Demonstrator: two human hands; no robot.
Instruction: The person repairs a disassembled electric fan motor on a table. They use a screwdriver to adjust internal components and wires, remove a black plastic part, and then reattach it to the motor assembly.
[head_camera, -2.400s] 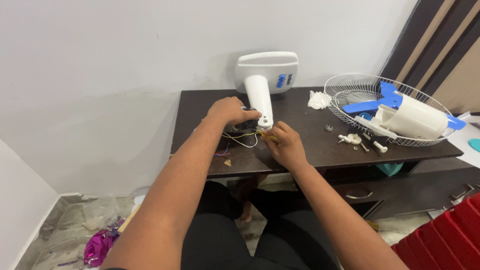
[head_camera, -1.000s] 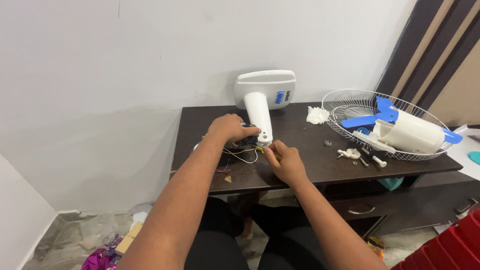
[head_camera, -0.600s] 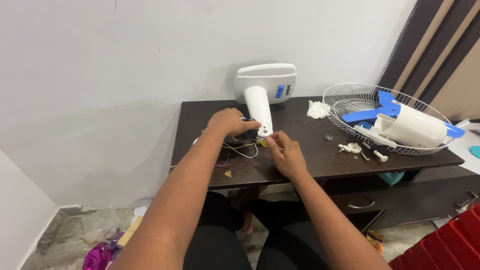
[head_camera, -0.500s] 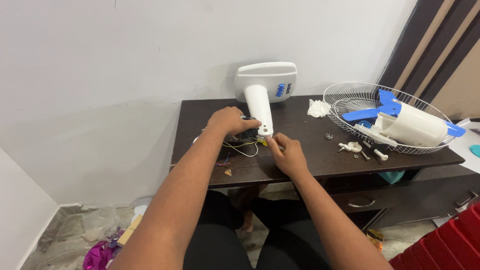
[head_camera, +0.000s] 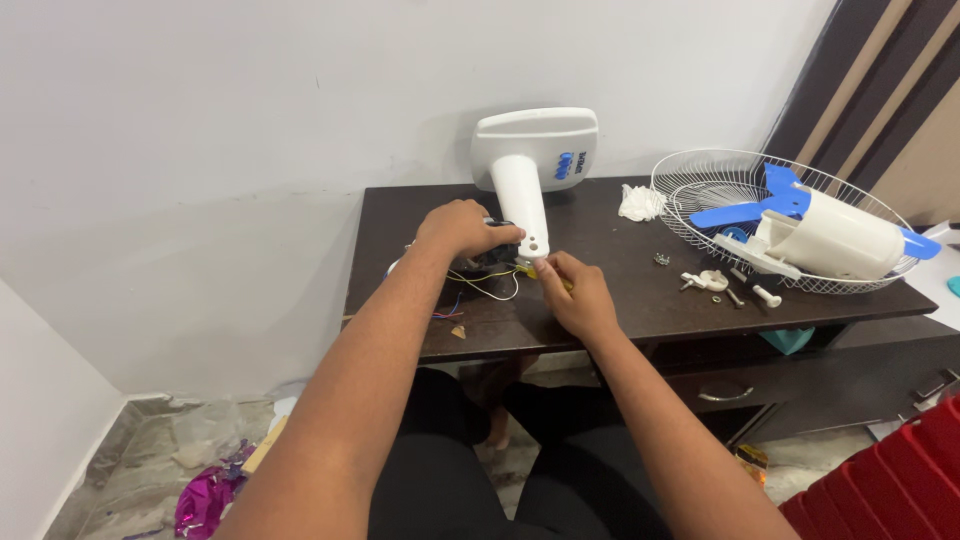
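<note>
Dark table (head_camera: 640, 290): white fan stand (head_camera: 522, 200), loose wires (head_camera: 485, 285).

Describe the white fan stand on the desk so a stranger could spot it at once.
On the dark brown wooden desk against the white wall, look at the back edge, left of the white wire fan guard. The white plastic fan stand lies tipped there, its flat base facing outward and its neck pointing toward the person's hands.

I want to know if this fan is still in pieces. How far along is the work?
Done: the wire guard, blue blades and motor housing lie apart, with loose screws beside them. In hand: the left hand and right hand work the wires at the white stand. Left: every part remains unjoined.
</note>
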